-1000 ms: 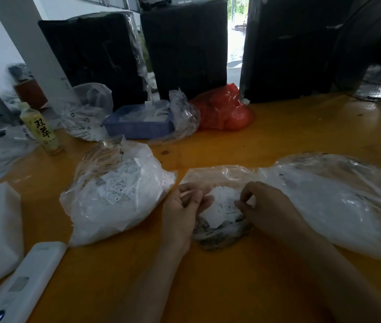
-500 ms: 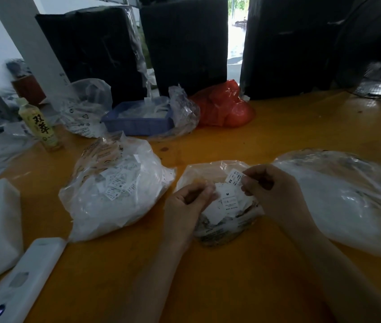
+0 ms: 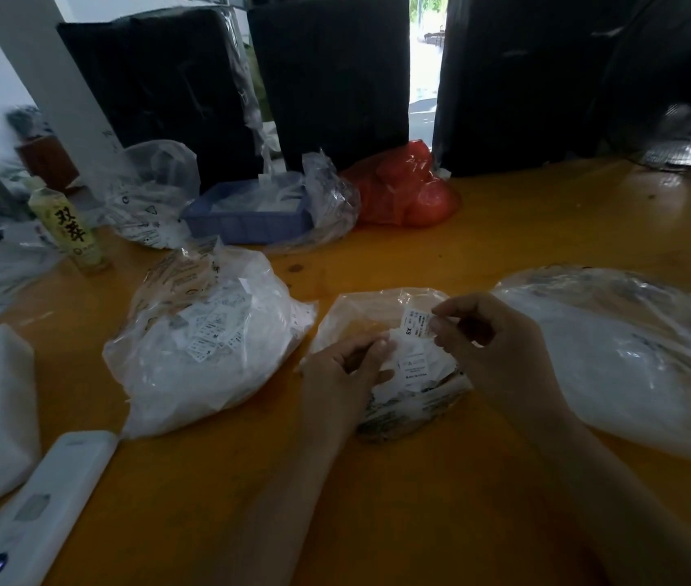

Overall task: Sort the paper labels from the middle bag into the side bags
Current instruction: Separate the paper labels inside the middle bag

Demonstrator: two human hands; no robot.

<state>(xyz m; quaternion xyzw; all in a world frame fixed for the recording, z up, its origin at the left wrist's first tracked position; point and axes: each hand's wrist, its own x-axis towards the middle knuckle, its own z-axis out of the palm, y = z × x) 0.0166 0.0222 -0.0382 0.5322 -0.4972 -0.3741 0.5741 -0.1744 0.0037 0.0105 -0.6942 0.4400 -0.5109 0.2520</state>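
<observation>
Fingertips (image 3: 441, 327) of right hand (image 3: 500, 357) pinching one paper label (image 3: 416, 325) marked XS, raised above middle bag (image 3: 360, 315), print turned up, likely for reading before choosing left side bag (image 3: 208, 357) or right side bag (image 3: 631, 357). Left hand (image 3: 341, 376) curled at bag mouth on loose labels (image 3: 413, 367), probably steadying; actual grip unclear.

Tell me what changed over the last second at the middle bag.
The right hand has lifted out of the middle bag, now pinching one paper label above it. The left hand stayed at the bag's near edge, fingers on the labels. Both side bags, left and right, stayed put.
</observation>
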